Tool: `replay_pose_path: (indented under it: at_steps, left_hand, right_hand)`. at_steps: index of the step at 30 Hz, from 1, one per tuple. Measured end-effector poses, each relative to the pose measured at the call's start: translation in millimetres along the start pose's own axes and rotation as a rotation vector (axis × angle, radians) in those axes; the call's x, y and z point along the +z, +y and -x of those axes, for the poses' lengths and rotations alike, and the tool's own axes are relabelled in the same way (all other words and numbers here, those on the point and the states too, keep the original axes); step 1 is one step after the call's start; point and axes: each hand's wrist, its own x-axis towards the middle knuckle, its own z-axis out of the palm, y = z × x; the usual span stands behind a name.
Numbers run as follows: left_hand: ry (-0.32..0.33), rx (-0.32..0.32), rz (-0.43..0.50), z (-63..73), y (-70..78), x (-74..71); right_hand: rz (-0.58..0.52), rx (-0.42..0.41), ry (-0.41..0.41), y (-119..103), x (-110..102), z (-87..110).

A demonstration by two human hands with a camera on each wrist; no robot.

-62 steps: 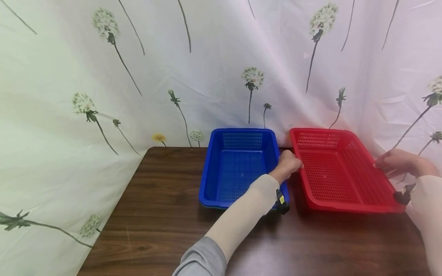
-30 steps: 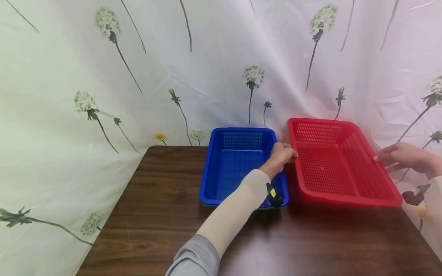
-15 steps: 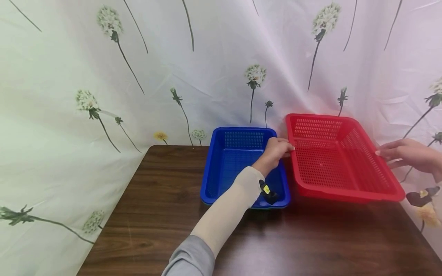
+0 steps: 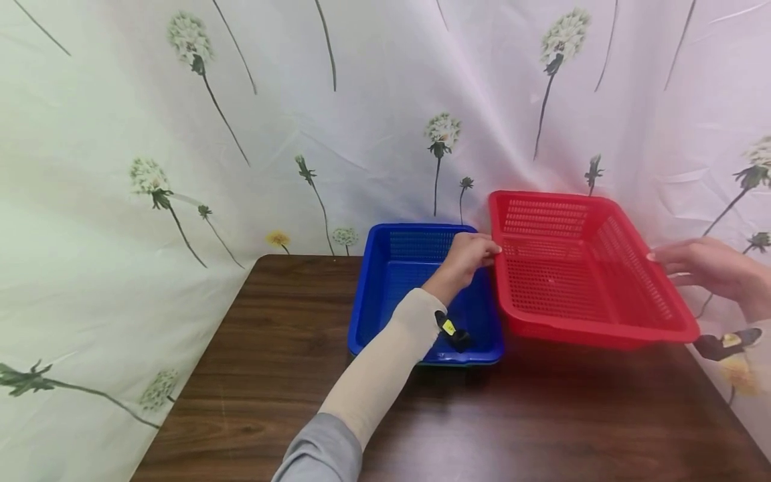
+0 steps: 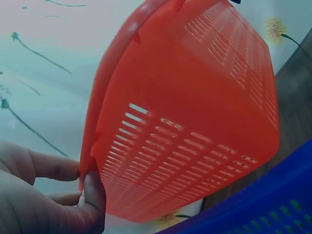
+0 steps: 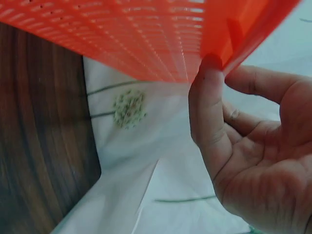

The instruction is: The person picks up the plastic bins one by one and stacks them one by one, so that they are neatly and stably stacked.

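Observation:
A red plastic basket (image 4: 551,278) with slotted walls hangs above the table's right side, tilted a little. My left hand (image 4: 466,258) pinches its left rim between thumb and fingers, as the left wrist view also shows at the basket's edge. On the opposite side my right hand (image 4: 701,264) pinches the right rim; in the right wrist view the thumb (image 6: 207,107) presses one face of the rim. Below my left forearm stands a blue basket (image 4: 403,288), with a green edge (image 4: 464,364) showing under its rim. The red basket's base is partly hidden.
The dark wooden table (image 4: 283,335) carries the blue basket near its back edge. Behind it hangs a white cloth (image 4: 373,134) printed with dandelions, close to the red basket's far side.
Both hands have raised the red basket and shifted it left, toward the blue basket. My left hand now lies over the blue basket's right part. The blue basket has stayed in place.

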Motion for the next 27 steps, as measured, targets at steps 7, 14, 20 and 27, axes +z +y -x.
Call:
replay_pose_path:
  at_steps: [7,14,20,27]
  left_hand:
    - [-0.042,0.02,0.028,2.7,7.7,-17.2]
    - [-0.042,0.039,0.047,5.3,14.6,-29.2]
    - [-0.05,0.051,0.072,6.5,21.0,-39.4]
    - [-0.086,0.057,0.091,9.6,28.9,-53.0]
  right_hand:
    - [-0.111,-0.009,-0.045,-13,7,-4.7]
    - [-0.213,-0.015,-0.063,-23,9,-7.3]
    - [-0.265,-0.044,-0.117,-31,12,-6.5]
    - [-0.299,-0.051,-0.131,-41,20,-5.8]
